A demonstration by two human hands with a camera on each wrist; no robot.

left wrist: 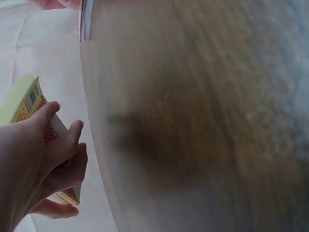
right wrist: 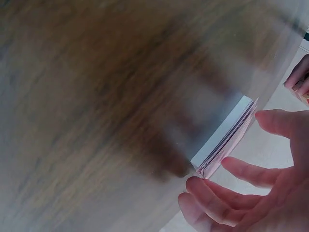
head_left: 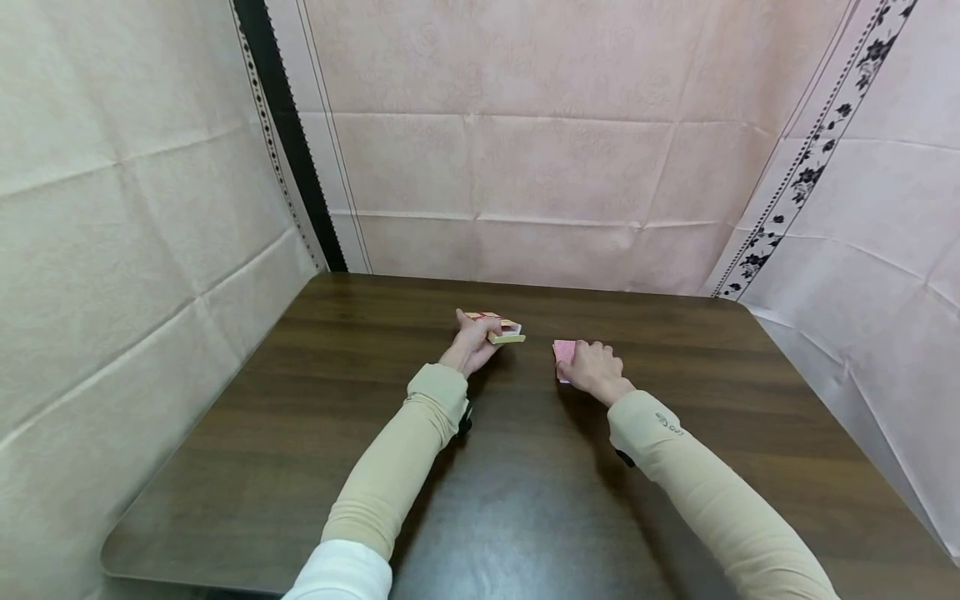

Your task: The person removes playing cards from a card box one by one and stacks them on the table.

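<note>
Pale cloth (head_left: 555, 167) hung behind the brown counter (head_left: 517, 500) | left hand (head_left: 472, 343) gripped the box (head_left: 507, 338) aloft | right hand (head_left: 597, 370) met pink cards (head_left: 562, 353) on the counter, grip unclear | I judged squaring their edges advisable

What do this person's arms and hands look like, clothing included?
Both arms wear pale yellowish-beige sleeves with wide cuffs; white fabric shows above the left one. The right cuff bears a small dark marking, too small to read. Something black shows at each wrist's underside. The left hand and right hand are ungloved.
</note>
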